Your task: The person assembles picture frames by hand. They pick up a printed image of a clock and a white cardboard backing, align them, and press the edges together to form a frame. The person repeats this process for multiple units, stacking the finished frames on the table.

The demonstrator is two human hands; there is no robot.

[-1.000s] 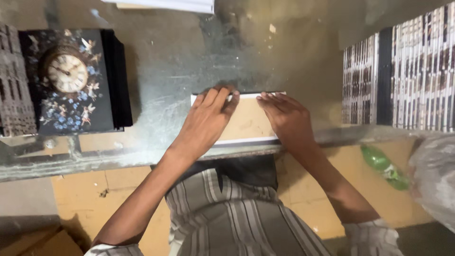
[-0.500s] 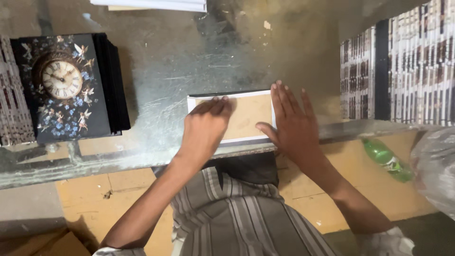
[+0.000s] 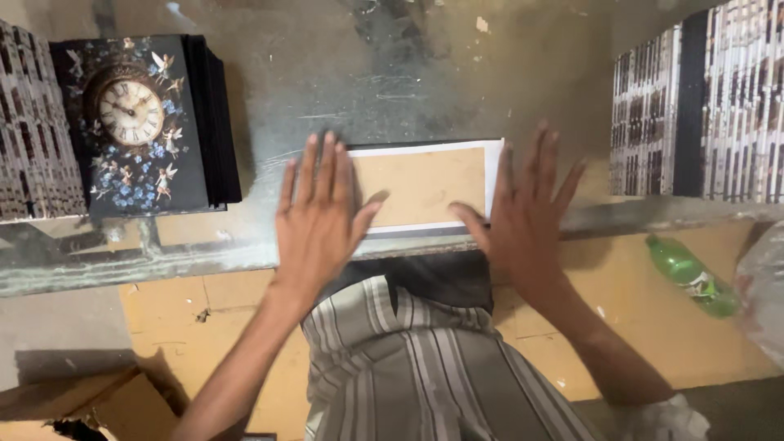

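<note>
Scuffed grey metal makes up the worktop [image 3: 425, 73], seen from above with a yellowish floor [image 3: 653, 327] below its near edge. Nearest the camera is the person's striped shirt [image 3: 425, 376], and down at the lower left corner lies a piece of brown cardboard [image 3: 73, 404]. On the floor to the right lies a green plastic bottle [image 3: 690, 276] on its side.

At the worktop's near edge sits a flat tan board [image 3: 425, 186] with a white border and a dark strip along its near side. The left hand [image 3: 320, 214] lies flat with fingers spread, palm down, covering the board's left end. The right hand [image 3: 527, 214] is likewise flat and open, fingers splayed, over the board's right end, its thumb resting on the near right corner. Neither hand grips anything.

Farther left stands a stack of dark panels [image 3: 147, 122] whose top one shows a round clock face among blue flowers and small winged figures. Striped stacks [image 3: 702, 106] sit at the right, and another striped stack [image 3: 33, 131] at the far left edge.
</note>
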